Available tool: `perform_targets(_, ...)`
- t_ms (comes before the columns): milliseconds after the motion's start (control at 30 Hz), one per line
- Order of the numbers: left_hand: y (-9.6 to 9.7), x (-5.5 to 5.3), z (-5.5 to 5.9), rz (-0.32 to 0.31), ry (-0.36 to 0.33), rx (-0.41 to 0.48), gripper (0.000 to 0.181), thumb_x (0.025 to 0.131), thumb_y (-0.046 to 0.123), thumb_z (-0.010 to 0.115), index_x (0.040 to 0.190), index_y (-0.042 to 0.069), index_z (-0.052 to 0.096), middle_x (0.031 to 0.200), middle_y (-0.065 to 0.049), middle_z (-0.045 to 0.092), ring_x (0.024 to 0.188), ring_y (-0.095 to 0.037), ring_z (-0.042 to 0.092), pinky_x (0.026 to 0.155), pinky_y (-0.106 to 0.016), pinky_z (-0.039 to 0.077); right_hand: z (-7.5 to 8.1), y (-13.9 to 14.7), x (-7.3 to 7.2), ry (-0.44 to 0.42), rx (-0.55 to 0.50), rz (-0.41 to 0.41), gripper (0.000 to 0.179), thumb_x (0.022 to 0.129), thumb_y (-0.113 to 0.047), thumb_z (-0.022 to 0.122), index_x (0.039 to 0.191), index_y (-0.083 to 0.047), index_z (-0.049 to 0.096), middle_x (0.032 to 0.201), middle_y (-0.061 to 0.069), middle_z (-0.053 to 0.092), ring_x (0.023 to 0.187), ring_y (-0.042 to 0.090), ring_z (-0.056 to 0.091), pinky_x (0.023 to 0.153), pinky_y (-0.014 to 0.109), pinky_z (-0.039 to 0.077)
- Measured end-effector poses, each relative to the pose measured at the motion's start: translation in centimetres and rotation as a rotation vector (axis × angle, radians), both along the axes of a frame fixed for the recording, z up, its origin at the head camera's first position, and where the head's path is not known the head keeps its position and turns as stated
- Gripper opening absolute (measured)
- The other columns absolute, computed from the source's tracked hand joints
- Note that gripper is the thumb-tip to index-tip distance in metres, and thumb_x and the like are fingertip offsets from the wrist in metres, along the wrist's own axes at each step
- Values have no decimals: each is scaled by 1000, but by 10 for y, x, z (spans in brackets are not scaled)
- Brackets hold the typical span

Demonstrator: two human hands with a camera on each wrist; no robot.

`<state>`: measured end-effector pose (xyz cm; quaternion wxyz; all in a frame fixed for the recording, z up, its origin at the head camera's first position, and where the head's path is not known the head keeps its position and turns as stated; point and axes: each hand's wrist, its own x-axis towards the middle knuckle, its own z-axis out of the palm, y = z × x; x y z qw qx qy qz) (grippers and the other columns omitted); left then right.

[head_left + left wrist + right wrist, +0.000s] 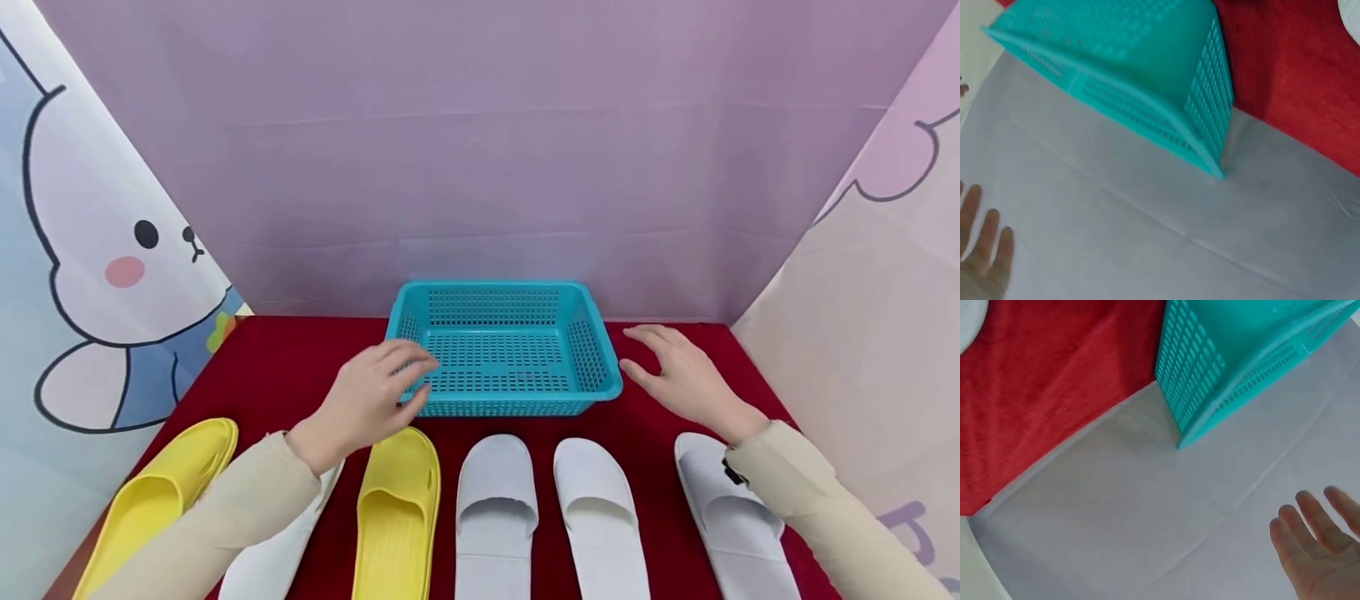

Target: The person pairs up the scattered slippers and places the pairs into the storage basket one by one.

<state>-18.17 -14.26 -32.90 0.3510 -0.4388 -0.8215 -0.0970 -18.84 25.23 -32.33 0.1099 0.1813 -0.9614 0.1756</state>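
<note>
The hands are held with fingers loosely parted, nothing grasped: the left hand point(375, 392) over the left front corner of the turquoise basket point(517, 399), the right hand point(678, 375) just beside its right end. Whether the rim is touched cannot be told. The basket is set toward the back of the red-covered table point(277, 367), with six slippers point(498, 473) lined up in front.

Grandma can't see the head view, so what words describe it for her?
A person's left hand and right hand are loosely open near the ends of a blue basket on a red cloth. Two yellow slippers and four pale slippers lie nearer the person.
</note>
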Motion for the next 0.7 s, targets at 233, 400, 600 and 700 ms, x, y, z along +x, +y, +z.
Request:
perform_targets(233,12,9,-13,-298,60,-125,19,88,17,52,94,12,69,93,1,66,89,-14,61,81,-26,52,-14,17,21,-46,-2,108,50,85,-25,63,127,-1,49,128,17,47,119,35,41,92,55,42)
perform_targets(400,24,15,-30,-400,9,-351,36,81,18,62,116,8,62,115,1,63,112,-15,55,97,-25,43,-25,36,37,-149,-6,116,52,81,-29,68,125,-5,52,121,11,56,106,28,54,83,44,51)
perform_targets(600,40,16,-50,-468,-75,-528,55,80,25,65,130,10,48,136,-4,48,129,-18,41,108,-29,31,-34,56,50,-210,-9,112,54,79,-35,70,122,-7,55,116,7,60,103,26,57,79,38,53)
perform_targets(700,46,15,-58,-484,-125,-586,52,82,25,63,130,14,47,138,-3,45,131,-17,38,110,-28,28,-39,64,54,-225,16,101,52,79,-35,69,121,-7,56,117,6,59,108,28,55,84,45,49)
